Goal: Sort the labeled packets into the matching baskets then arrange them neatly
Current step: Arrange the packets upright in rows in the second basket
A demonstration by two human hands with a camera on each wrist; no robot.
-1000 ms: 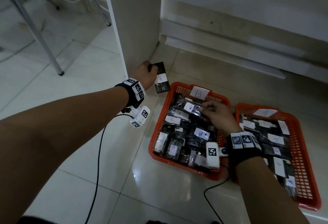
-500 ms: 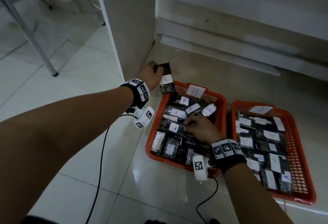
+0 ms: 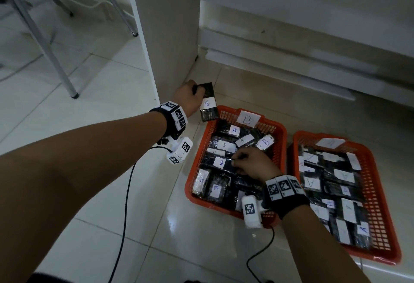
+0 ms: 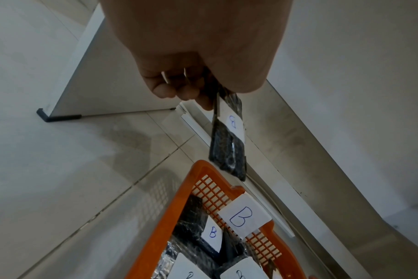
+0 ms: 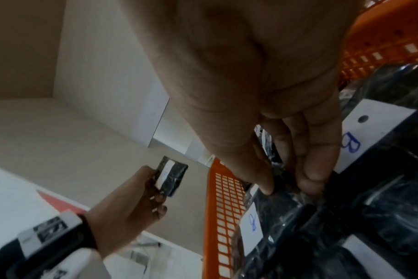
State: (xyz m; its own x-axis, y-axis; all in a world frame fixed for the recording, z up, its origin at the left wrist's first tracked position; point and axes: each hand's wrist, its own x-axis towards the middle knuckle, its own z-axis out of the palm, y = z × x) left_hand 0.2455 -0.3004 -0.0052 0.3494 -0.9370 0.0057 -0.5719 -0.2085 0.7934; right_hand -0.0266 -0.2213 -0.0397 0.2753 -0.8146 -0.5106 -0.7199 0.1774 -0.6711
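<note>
Two orange baskets sit side by side on the tiled floor. The B basket has a paper B tag and holds several black packets with B labels. The A basket to its right holds packets labelled A. My left hand grips a black B packet upright over the B basket's far left corner; the packet hangs from my fingers. My right hand reaches down into the middle of the B basket, thumb and fingertips pinching the wrap of a B packet.
A white cabinet panel stands just behind my left hand, with a wall skirting beyond the baskets. Metal chair legs are at the far left. Black cables trail from both wrist cameras across the floor.
My right hand has come from the far end of the B basket to its middle left and gone down onto another packet. My left hand keeps its packet in the same place.
</note>
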